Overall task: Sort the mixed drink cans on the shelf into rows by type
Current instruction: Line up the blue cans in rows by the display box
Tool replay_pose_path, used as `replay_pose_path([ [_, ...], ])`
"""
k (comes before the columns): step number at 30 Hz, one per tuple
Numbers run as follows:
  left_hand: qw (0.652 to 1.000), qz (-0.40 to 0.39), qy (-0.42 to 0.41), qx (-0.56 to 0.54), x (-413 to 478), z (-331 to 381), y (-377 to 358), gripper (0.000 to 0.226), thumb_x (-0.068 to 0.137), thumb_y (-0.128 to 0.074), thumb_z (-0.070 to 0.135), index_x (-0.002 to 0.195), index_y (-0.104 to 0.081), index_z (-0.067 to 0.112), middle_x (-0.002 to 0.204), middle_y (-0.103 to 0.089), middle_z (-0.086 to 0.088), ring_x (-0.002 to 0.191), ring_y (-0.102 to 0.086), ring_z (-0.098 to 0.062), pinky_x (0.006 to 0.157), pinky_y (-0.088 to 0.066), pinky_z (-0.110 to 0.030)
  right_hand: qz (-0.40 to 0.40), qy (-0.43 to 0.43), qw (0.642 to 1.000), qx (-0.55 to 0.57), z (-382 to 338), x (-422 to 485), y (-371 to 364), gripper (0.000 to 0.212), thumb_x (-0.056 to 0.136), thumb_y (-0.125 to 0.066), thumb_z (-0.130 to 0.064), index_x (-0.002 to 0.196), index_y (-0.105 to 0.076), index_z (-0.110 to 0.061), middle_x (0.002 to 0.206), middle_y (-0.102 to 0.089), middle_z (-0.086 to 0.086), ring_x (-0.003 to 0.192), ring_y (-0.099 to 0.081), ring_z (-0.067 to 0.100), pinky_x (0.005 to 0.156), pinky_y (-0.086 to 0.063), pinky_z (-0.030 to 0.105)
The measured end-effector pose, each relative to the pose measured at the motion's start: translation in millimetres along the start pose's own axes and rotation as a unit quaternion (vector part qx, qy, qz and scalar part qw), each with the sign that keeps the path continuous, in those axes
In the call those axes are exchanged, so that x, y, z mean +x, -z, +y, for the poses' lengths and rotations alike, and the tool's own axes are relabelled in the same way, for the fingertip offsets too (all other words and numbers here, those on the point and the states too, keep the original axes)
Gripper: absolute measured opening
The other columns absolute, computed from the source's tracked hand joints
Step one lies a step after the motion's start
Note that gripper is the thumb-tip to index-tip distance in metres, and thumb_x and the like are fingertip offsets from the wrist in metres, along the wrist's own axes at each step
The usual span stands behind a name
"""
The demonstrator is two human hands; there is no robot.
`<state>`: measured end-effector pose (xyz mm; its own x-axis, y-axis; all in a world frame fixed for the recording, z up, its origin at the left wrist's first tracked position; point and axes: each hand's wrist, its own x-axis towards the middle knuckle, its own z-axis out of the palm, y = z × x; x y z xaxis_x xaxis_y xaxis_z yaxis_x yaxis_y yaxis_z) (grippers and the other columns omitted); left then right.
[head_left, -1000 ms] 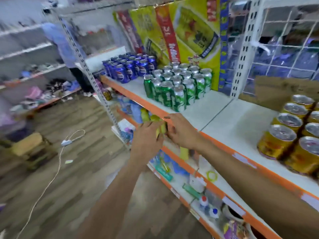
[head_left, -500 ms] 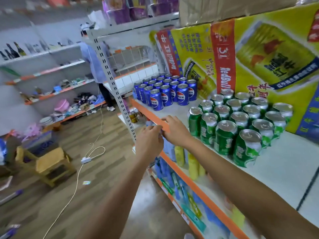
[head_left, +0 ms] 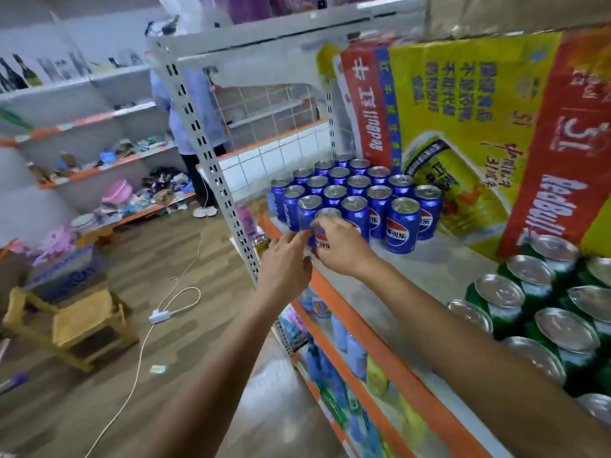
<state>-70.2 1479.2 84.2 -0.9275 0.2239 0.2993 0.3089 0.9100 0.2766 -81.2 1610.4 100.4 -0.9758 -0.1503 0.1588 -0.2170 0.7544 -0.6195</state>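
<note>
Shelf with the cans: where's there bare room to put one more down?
Bare shelf lies between the blue cans and the green cans, from the orange front edge back to the yellow poster. Both can blocks are packed tight; the right hand grips the front blue can there.

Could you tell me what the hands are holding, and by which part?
The front blue can, by its side wall: the right hand curls round its body, and the left hand pinches its left side.

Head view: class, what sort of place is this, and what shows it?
Probably a small shop: a metal shelf with an orange edge, blue cans and green cans massed by type, a drink poster behind them.
</note>
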Motion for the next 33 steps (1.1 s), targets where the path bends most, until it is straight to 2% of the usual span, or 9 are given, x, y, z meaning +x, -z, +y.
replay_pose_path([
  [3, 0.999, 0.011, -0.03, -0.024, 33, -15, -6, 0.051, 0.085, -0.057, 0.009, 0.134, -0.049, 0.016, 0.13, -0.054, -0.01, 0.119, -0.048, -0.033, 0.098, -0.04, -0.041, 0.037, -0.034, 0.999, 0.002, 1, 24, 3, 0.045, 0.083, -0.061, -0.021, 0.127, -0.05, -0.013, 0.127, -0.051, 0.012, 0.12, -0.047, 0.03, 0.097, -0.042, 0.04],
  [6, 0.994, 0.045, -0.075, -0.063, 68, -28, -12, 0.046, 0.083, -0.061, 0.006, 0.128, -0.057, 0.013, 0.127, -0.058, -0.009, 0.116, -0.051, -0.032, 0.096, -0.04, -0.041, 0.043, -0.037, 0.998, -0.019, 5, 45, 2, 0.049, 0.083, -0.061, -0.018, 0.129, -0.048, -0.014, 0.127, -0.05, 0.013, 0.12, -0.045, 0.029, 0.097, -0.039, 0.035],
  [9, 0.981, 0.077, -0.144, -0.104, 112, -41, -24, 0.035, 0.078, -0.063, 0.001, 0.112, -0.068, 0.01, 0.117, -0.063, -0.008, 0.109, -0.056, -0.033, 0.094, -0.046, -0.044, 0.076, -0.06, 0.994, -0.041, 10, 68, 1, 0.046, 0.083, -0.057, -0.014, 0.129, -0.049, -0.014, 0.127, -0.05, 0.012, 0.119, -0.044, 0.029, 0.093, -0.041, 0.036],
  [13, 0.968, 0.041, -0.21, -0.134, 169, -55, -35, 0.037, 0.075, -0.054, 0.009, 0.11, -0.068, 0.009, 0.116, -0.065, -0.007, 0.109, -0.057, -0.031, 0.097, -0.045, -0.04, 0.14, -0.11, 0.982, -0.068, 8, 101, -4, 0.044, 0.087, -0.058, -0.018, 0.129, -0.046, -0.016, 0.126, -0.05, 0.009, 0.116, -0.046, 0.028, 0.083, -0.039, 0.032],
  [16, 0.956, 0.006, -0.244, -0.165, 197, -70, -44, 0.038, 0.078, -0.058, 0.006, 0.114, -0.067, 0.009, 0.119, -0.063, -0.008, 0.111, -0.055, -0.031, 0.096, -0.045, -0.041, 0.144, -0.146, 0.975, -0.08, 8, 123, -8, 0.04, 0.089, -0.059, -0.024, 0.126, -0.046, -0.019, 0.124, -0.05, 0.005, 0.115, -0.045, 0.025, 0.076, -0.032, 0.029],
  [21, 0.933, -0.03, -0.317, -0.17, 232, -92, -60, 0.036, 0.082, -0.058, 0.01, 0.118, -0.064, 0.009, 0.121, -0.061, -0.007, 0.112, -0.054, -0.029, 0.097, -0.045, -0.046, 0.156, -0.18, 0.967, -0.095, 7, 142, -19, 0.045, 0.088, -0.06, -0.026, 0.13, -0.044, -0.017, 0.126, -0.046, 0.004, 0.116, -0.041, 0.022, 0.081, -0.033, 0.027],
  [25, 0.915, -0.044, -0.35, -0.194, 240, -104, -60, 0.039, 0.079, -0.067, 0.004, 0.118, -0.065, 0.01, 0.122, -0.06, -0.004, 0.112, -0.055, -0.028, 0.097, -0.046, -0.041, 0.151, -0.186, 0.962, -0.129, 7, 149, -27, 0.051, 0.087, -0.06, -0.026, 0.134, -0.045, -0.017, 0.127, -0.05, 0.006, 0.115, -0.043, 0.025, 0.094, -0.038, 0.032],
  [29, 0.918, -0.007, -0.338, -0.209, 245, -120, -58, 0.037, 0.077, -0.066, 0.004, 0.114, -0.066, 0.007, 0.116, -0.062, -0.01, 0.109, -0.057, -0.031, 0.094, -0.043, -0.034, 0.138, -0.164, 0.965, -0.153, 7, 152, -23, 0.05, 0.087, -0.06, -0.022, 0.134, -0.046, -0.017, 0.124, -0.051, 0.007, 0.116, -0.043, 0.025, 0.095, -0.036, 0.031],
  [33, 0.94, 0.007, -0.23, -0.251, 238, -141, -51, 0.045, 0.085, -0.059, 0.007, 0.129, -0.055, 0.014, 0.131, -0.05, -0.006, 0.123, -0.042, -0.021, 0.102, -0.034, -0.029, 0.104, -0.138, 0.968, -0.18, 9, 157, -22, 0.049, 0.086, -0.058, -0.022, 0.133, -0.046, -0.015, 0.122, -0.052, 0.008, 0.112, -0.044, 0.026, 0.091, -0.04, 0.036],
])
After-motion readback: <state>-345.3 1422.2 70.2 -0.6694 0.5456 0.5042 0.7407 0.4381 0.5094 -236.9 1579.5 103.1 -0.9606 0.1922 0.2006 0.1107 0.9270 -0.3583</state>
